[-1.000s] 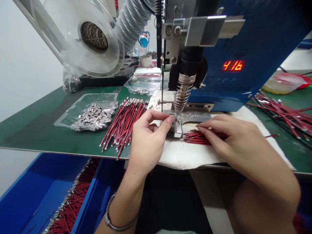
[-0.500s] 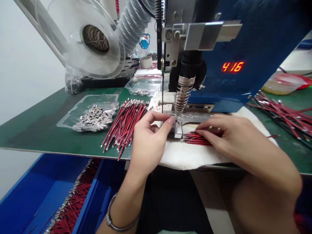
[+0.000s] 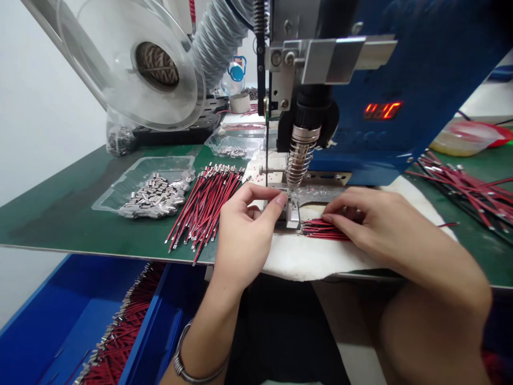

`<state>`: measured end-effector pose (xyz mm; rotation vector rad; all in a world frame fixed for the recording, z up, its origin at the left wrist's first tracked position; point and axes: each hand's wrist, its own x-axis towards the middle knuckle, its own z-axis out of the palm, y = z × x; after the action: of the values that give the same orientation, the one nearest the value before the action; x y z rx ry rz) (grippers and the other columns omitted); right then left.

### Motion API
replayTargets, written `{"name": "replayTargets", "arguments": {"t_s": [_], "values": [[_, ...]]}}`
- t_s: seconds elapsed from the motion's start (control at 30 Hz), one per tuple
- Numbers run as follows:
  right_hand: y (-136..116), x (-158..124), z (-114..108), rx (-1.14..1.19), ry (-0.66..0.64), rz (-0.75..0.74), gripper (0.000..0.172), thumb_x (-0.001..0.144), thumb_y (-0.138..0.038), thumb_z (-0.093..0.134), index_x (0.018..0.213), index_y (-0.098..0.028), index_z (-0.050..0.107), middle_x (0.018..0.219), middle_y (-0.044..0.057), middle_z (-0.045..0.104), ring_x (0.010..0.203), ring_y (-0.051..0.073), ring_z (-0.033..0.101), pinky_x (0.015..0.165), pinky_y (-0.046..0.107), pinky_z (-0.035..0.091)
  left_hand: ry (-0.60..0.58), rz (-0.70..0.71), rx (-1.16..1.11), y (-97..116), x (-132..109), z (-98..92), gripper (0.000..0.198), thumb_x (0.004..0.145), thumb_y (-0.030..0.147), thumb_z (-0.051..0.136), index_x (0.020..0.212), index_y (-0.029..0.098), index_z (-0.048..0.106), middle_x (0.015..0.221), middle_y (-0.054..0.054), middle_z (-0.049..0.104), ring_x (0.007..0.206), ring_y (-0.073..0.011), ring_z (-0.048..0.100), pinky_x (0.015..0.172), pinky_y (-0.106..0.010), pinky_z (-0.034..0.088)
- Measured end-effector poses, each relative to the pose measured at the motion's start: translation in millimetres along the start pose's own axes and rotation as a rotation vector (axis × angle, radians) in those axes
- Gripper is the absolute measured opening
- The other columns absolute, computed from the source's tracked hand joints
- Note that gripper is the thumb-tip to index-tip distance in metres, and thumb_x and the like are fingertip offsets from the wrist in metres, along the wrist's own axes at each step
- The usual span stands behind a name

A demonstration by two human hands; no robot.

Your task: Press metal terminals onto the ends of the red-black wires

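My left hand [image 3: 254, 219] is pinched closed at the small metal fixture [image 3: 293, 214] under the spring-wrapped soldering head [image 3: 303, 152]. Whatever sits between its thumb and forefinger is too small or hidden to make out. To the right of the fixture, my right hand [image 3: 360, 216] has thumb and forefinger pressed together over a bunch of red and black wires [image 3: 320, 230]. The fingers cover the far part of that bunch, so which wire the pinch holds is unclear. Both the bunch and my right hand are on a white cloth [image 3: 320, 262].
Left of my hands lie a pile of red-black wires with metal ends [image 3: 208, 206] and a clear tray [image 3: 105, 200] of small metal caps. A fume hood [image 3: 192, 107] hangs above. Blue bins [image 3: 76, 289] stand below the table edge; more wires [image 3: 476, 192] lie at right.
Both hands hold almost the same pose and place. The machine's red digits read 416 before and now show only partly lit.
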<state>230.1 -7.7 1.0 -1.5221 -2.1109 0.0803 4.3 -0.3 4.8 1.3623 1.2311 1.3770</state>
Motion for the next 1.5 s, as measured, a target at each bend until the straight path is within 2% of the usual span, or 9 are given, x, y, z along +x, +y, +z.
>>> {"name": "replayTargets", "arguments": {"t_s": [0.2, 0.57, 0.93, 1.07, 1.3, 1.5], "values": [[2, -1, -4, 0.055, -0.013, -0.077, 0.019, 0.095, -0.025, 0.063, 0.088, -0.025, 0.081, 0.085, 0.004, 0.08, 0.076, 0.021, 0.073, 0.068, 0.034, 0.051, 0.003, -0.002, -0.001, 0, -1, -0.6, 0.012, 0.086, 0.028, 0.084, 0.085, 0.02, 0.075, 0.081, -0.002, 0.071, 0.065, -0.012, 0.06, 0.051, -0.022, 0.037], [6, 1, -3, 0.022, -0.049, -0.071, 0.018, 0.095, -0.026, 0.064, 0.09, -0.025, 0.082, 0.087, 0.005, 0.081, 0.077, 0.022, 0.074, 0.068, 0.034, 0.053, -0.001, -0.01, -0.013, 0, -1, 1.0, 0.012, 0.087, 0.027, 0.082, 0.084, 0.021, 0.073, 0.077, -0.001, 0.069, 0.064, -0.0116, 0.058, 0.05, -0.022, 0.036], [3, 4, 0, -0.019, -0.062, -0.011, 0.019, 0.094, -0.027, 0.061, 0.086, -0.024, 0.079, 0.083, 0.005, 0.079, 0.074, 0.021, 0.072, 0.065, 0.032, 0.048, -0.003, 0.001, -0.011, 1, -3, 1.7, 0.011, 0.088, 0.026, 0.082, 0.085, 0.02, 0.073, 0.08, -0.001, 0.07, 0.066, -0.0121, 0.06, 0.051, -0.022, 0.037], [1, 2, 1, -0.018, -0.041, -0.032, 0.019, 0.096, -0.027, 0.06, 0.088, -0.024, 0.078, 0.084, 0.005, 0.079, 0.074, 0.021, 0.071, 0.066, 0.034, 0.048, -0.005, 0.006, -0.012, 1, -2, 1.6, 0.012, 0.088, 0.027, 0.082, 0.084, 0.021, 0.073, 0.08, -0.002, 0.07, 0.067, -0.0128, 0.061, 0.051, -0.022, 0.039], [-5, 5, -7, 0.017, 0.084, -0.029, 0.015, 0.096, -0.026, 0.064, 0.088, -0.025, 0.077, 0.088, 0.006, 0.079, 0.073, 0.022, 0.071, 0.066, 0.035, 0.05, -0.003, 0.004, -0.018, 1, -2, 1.1, 0.012, 0.088, 0.026, 0.082, 0.084, 0.021, 0.073, 0.079, -0.002, 0.071, 0.066, -0.0135, 0.062, 0.053, -0.023, 0.042], [-3, 7, -4, 0.004, -0.067, -0.013, 0.018, 0.093, -0.026, 0.065, 0.09, -0.026, 0.082, 0.088, 0.004, 0.081, 0.076, 0.022, 0.073, 0.068, 0.035, 0.051, -0.006, -0.019, -0.02, 1, -2, 1.6, 0.013, 0.089, 0.029, 0.083, 0.085, 0.02, 0.073, 0.077, -0.001, 0.07, 0.062, -0.0122, 0.06, 0.051, -0.022, 0.04]]}}
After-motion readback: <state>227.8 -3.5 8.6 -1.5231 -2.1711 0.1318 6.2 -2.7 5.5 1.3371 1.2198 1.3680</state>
